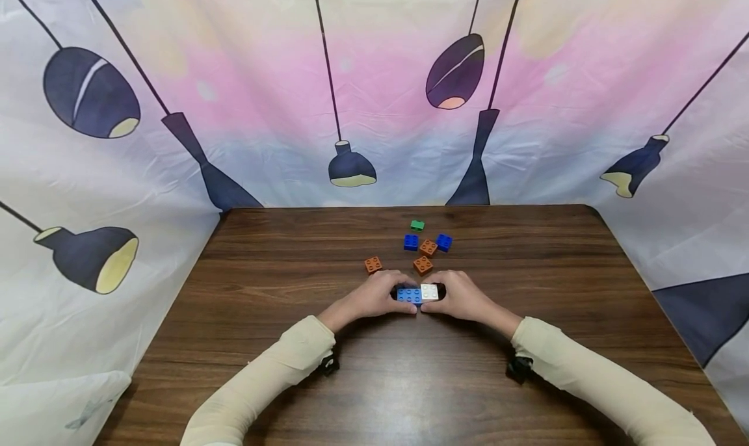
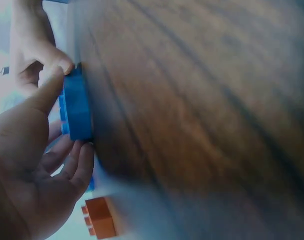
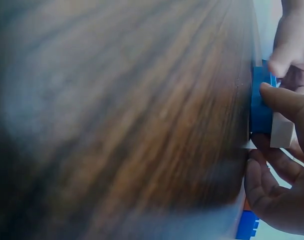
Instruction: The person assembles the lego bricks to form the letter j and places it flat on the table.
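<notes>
On the table, a long blue toy building brick (image 1: 408, 296) lies between the two hands. A white building brick (image 1: 430, 292) sits on top of its right end, its lighter side (image 3: 281, 131) showing in the right wrist view. My left hand (image 1: 379, 294) grips the blue brick's left part, thumb on the near side and fingers towards the far side. From the right, my right hand (image 1: 462, 296) holds the white brick, its thumb also against the blue brick's near side. The thumbs are close together. The fingers partly hide where the bricks meet.
Beyond the hands lie loose bricks on the dark wooden table (image 1: 281, 251): an orange brick (image 1: 373, 264) at left, two more orange ones, two dark blue ones including a left one (image 1: 411, 242), and a green brick (image 1: 417, 225) farthest back. A patterned cloth (image 1: 386, 108) hangs behind.
</notes>
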Demonstrator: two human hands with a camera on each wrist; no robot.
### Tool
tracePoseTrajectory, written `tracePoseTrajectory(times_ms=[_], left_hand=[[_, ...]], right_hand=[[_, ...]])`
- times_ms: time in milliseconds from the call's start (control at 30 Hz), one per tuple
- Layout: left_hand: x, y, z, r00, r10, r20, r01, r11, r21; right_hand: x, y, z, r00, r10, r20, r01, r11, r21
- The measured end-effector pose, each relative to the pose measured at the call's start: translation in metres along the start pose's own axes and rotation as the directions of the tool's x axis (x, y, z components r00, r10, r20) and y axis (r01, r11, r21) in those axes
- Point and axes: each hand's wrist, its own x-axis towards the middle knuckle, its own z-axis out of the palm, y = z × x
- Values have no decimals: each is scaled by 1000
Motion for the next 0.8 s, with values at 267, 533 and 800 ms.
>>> tracePoseTrajectory(times_ms=[267, 533, 800], left_hand=[[-9, -10, -23, 990, -9, -139, 11, 1000, 12], [-13, -28, -36, 972, -30, -233, 61, 990, 126], [-13, -48, -40, 967, -95, -234, 131, 981, 140]], right_hand=[[1, -2, 1, 1000, 31, 1, -31, 999, 13], [1, -6, -3, 998, 60, 11, -60, 998, -10], [2, -6, -1, 998, 60, 7, -60, 998, -17]])
